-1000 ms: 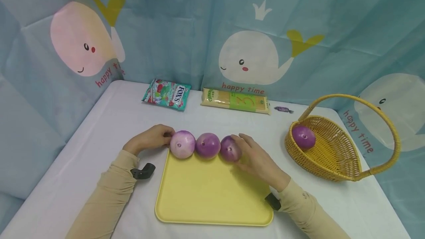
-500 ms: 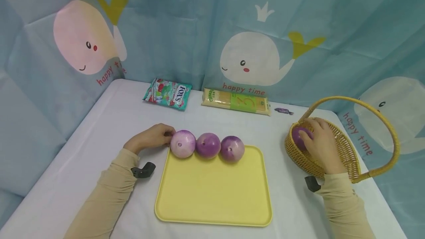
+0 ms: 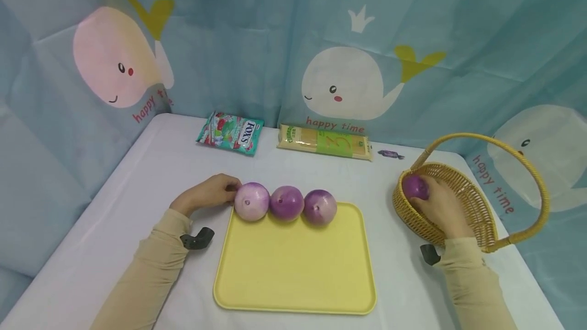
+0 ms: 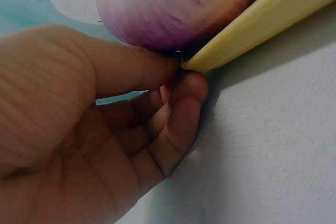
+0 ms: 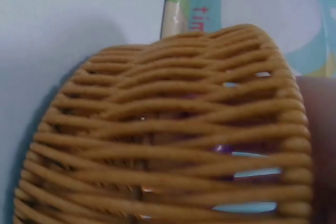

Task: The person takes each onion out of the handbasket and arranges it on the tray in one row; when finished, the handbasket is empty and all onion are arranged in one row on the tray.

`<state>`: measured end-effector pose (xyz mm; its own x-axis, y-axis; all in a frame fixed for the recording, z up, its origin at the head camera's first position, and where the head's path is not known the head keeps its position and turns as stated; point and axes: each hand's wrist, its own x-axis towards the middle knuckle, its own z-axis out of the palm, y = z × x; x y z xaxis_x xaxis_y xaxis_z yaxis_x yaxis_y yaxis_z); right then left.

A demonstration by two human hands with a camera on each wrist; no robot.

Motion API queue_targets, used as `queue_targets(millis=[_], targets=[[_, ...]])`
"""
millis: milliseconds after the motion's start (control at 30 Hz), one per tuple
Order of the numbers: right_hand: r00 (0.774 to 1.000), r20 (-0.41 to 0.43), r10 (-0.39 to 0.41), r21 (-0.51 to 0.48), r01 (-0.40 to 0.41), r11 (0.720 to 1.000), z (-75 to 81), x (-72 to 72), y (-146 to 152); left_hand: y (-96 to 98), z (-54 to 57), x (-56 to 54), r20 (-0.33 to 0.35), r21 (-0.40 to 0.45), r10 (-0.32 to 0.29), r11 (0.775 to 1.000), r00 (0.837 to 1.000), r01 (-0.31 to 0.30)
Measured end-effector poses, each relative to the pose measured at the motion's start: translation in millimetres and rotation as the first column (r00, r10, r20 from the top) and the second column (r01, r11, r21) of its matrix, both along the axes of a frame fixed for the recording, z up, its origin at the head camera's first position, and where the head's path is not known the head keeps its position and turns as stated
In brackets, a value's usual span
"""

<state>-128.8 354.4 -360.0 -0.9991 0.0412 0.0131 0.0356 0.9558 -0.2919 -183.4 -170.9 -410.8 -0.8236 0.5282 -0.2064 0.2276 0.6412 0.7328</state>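
Three purple onions stand in a row along the far edge of a yellow tray (image 3: 295,269): a pale left onion (image 3: 252,201), a darker middle onion (image 3: 287,203) and a right onion (image 3: 320,208). My left hand (image 3: 208,195) pinches the tray's far left corner; in the left wrist view the thumb (image 4: 131,66) lies just under the left onion (image 4: 178,9). Inside the wicker basket (image 3: 486,223), my right hand (image 3: 442,208) grips another purple onion (image 3: 415,187) near the left wall. In the right wrist view the basket weave (image 5: 168,129) mostly hides that hand and onion.
Along the back of the white table lie a green candy bag (image 3: 231,133), a pack of noodles (image 3: 324,141) and a small purple wrapped candy (image 3: 391,154). The basket's tall handle (image 3: 518,154) arches over its opening. A blue whale-print curtain (image 3: 257,65) hangs behind.
My right hand has left the right onion on the tray, reached right into the basket and taken hold of the onion there. The left hand has stayed at the tray corner.
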Motion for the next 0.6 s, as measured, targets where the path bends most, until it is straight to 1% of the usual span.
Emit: queue_targets(millis=[100,133,200,267,333,400,467,500,600], targets=[[0.994,-0.104,-0.016,0.038,0.02,0.999,6.8,5.4,-2.0,0.1,2.4,0.2,-0.004,0.006,-0.004,1.0,1.0,0.004],[0.989,-0.147,-0.021,0.049,0.029,0.998,9.6,8.0,-3.2,0.3,2.7,0.3,-0.008,0.003,-0.005,1.0,1.0,0.005],[0.971,-0.24,-0.017,0.063,0.033,0.997,17.0,13.1,-7.6,0.5,2.4,-0.2,-0.021,-0.009,-0.006,1.0,1.0,0.006],[0.952,-0.307,0.009,0.064,0.011,0.998,25.8,18.8,-16.4,0.1,2.3,-0.6,-0.032,-0.016,-0.011,1.0,0.999,0.01],[0.93,-0.362,0.068,0.063,-0.049,0.997,32.7,24.0,-28.6,-0.5,1.4,-1.2,-0.035,-0.017,-0.013,1.0,0.999,0.012],[0.917,-0.376,0.135,0.059,-0.122,0.991,37.3,29.7,-43.2,-1.0,0.7,-1.4,-0.035,-0.01,-0.02,1.0,0.999,0.02],[0.905,-0.374,0.206,0.065,-0.196,0.979,36.7,34.7,-58.0,-1.3,-0.8,-1.6,-0.034,-0.004,-0.023,1.0,0.999,0.023],[0.902,-0.361,0.237,0.069,-0.227,0.971,34.6,37.1,-64.8,-1.2,-1.3,-1.6,-0.033,0.001,-0.023,1.0,0.999,0.023],[0.907,-0.299,0.297,0.076,-0.287,0.955,25.3,41.6,-82.3,-1.0,-1.3,-1.6,-0.035,0.009,-0.023,1.0,0.999,0.023]])
